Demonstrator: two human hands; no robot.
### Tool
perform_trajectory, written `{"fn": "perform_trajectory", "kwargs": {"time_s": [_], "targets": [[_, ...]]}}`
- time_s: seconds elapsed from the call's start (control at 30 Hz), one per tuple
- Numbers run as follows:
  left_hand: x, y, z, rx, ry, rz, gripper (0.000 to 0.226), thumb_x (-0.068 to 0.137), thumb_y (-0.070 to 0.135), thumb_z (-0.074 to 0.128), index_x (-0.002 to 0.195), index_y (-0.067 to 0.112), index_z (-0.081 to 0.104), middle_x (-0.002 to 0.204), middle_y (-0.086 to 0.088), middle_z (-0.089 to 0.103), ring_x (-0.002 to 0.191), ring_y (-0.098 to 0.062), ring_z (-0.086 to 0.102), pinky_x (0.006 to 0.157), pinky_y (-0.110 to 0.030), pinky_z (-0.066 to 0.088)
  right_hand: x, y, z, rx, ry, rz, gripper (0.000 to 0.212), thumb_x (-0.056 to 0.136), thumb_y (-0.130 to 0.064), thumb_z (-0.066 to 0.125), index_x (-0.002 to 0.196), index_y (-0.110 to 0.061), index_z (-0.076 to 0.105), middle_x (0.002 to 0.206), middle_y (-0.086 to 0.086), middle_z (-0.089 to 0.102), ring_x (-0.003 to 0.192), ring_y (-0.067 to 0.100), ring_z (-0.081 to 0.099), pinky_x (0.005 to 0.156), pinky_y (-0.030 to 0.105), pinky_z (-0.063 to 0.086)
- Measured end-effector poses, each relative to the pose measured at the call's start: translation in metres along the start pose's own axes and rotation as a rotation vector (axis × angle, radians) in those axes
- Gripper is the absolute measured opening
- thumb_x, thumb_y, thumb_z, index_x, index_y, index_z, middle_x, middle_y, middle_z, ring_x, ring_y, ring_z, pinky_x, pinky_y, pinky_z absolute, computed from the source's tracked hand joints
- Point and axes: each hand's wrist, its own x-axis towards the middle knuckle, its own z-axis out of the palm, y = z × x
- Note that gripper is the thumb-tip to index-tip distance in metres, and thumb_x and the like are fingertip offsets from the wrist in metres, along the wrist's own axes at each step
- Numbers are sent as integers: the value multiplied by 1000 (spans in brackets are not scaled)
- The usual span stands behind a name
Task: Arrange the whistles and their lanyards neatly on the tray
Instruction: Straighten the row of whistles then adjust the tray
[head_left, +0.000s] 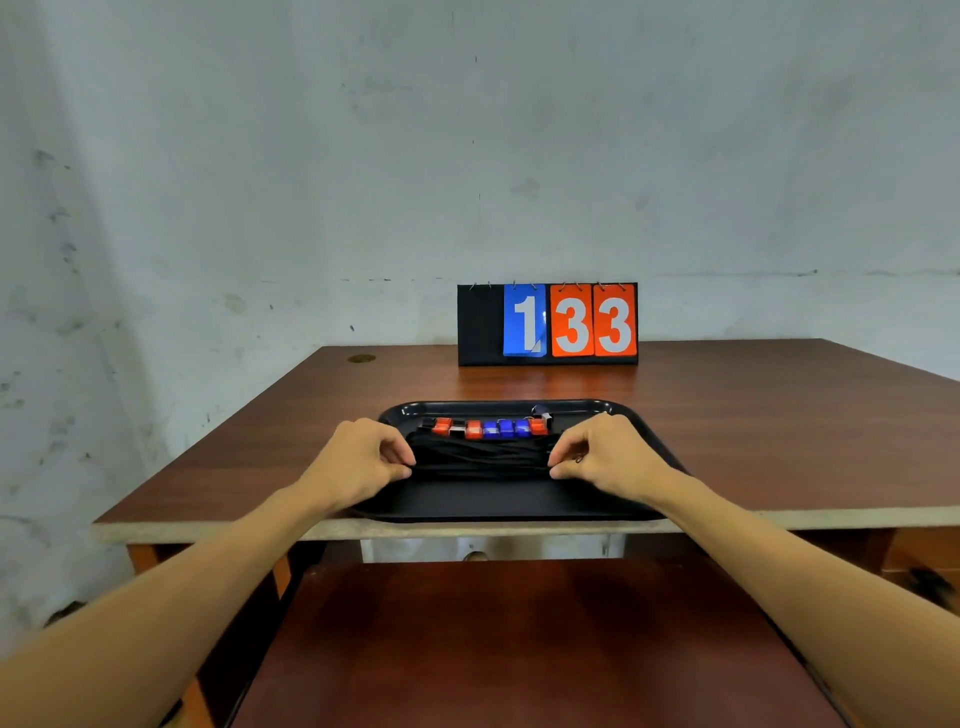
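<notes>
While the red, blue and black plastic whistles (488, 428) already line up just beyond them, the left hand (363, 457) and right hand (602, 454) each pinch an end of the bundled black cord lanyards (480, 458) on the black tray (498, 503); only straightening seems left.

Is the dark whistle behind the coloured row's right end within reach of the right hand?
Probably yes. The right hand pinches the black lanyard bundle just short of the dark whistle, and nothing rises between them on the black plastic tray; it would need to let go first.
</notes>
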Motion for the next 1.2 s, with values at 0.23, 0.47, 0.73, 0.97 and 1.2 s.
{"fn": "perform_trajectory", "kwargs": {"time_s": [0.23, 0.47, 0.73, 0.97, 1.2], "targets": [[8, 4, -5, 34, -78, 2, 22, 73, 15, 80, 86, 25, 65, 86, 10, 60, 71, 0, 55, 64, -11, 42, 3, 1, 2, -158, 17, -41, 10, 83, -24, 71, 91, -20, 76, 86, -15, 61, 78, 0, 57, 72, 10, 42], [9, 28, -16, -13, -205, 11, 47, 75, 28, 78, 117, 28, 57, 115, 3, 40, 107, -14, 45, 94, -28, 41, -3, 0, -14, -121, -11, -64, 20, 86, -39, 65, 94, -23, 74, 82, -20, 60, 81, -3, 56, 67, 8, 36], [46, 81, 4, 7, -197, 182, 29, 85, 31, 67, 113, 31, 59, 116, 4, 48, 112, -14, 42, 98, -31, 37, 26, 14, -38, -68, 79, 0, 26, 93, -35, 55, 103, -17, 71, 101, -4, 67, 93, 9, 58, 81, 19, 39], [89, 89, 20, 2, -198, 221, 18, 90, 23, 61, 108, 23, 63, 113, 5, 56, 105, -8, 53, 90, -21, 40, 72, 36, -32, -120, -65, -19, 33, 96, -9, 50, 127, -17, 58, 130, 1, 58, 117, 13, 52, 95, 21, 37], [114, 79, 32, -24, -201, 223, 15, 91, 19, 58, 105, 24, 63, 106, 10, 58, 101, -5, 55, 85, -16, 39, 105, 42, -17, -207, -280, -125, 39, 95, -21, 54, 134, -19, 52, 138, 1, 52, 126, 16, 46, 104, 31, 36]]}}
